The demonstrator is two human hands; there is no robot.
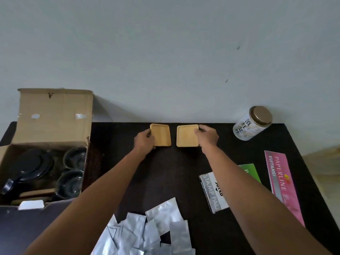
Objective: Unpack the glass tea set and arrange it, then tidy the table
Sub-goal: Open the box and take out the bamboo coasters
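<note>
I have both hands out at the far edge of the dark counter [165, 181], close to the wall. My left hand [144, 141] pinches the left side of one square wooden coaster [161, 135], and my right hand [207, 138] grips the right side of a second wooden coaster [186, 136]. The two coasters lie flat, just beside each other with a narrow gap between them, both recessed faces up. I judge I am lining them up as a pair.

That looks like the only part of the set laid out so far. The open cardboard box [53, 115] sits at the left end of the counter, its flap standing up, and most of the set remains inside: a glass teapot with a dark lid [35, 166] and two glass cups [73, 168] next to it. Something wooden lies below the teapot in the box, but I cannot tell what it is.

So I would put the unpacking at an early stage. The teapot and cups must come out and, I expect, go onto or near the coasters.

The tidying has not begun either, by the look of it. A heap of silver foil sachets [156, 230] lies loose at the near edge, a stamp pad box [213, 192], a green booklet [251, 171] and a pink receipt book [283, 184] sit on the right, and a lidded jar [253, 123] stands in the far right corner.
</note>
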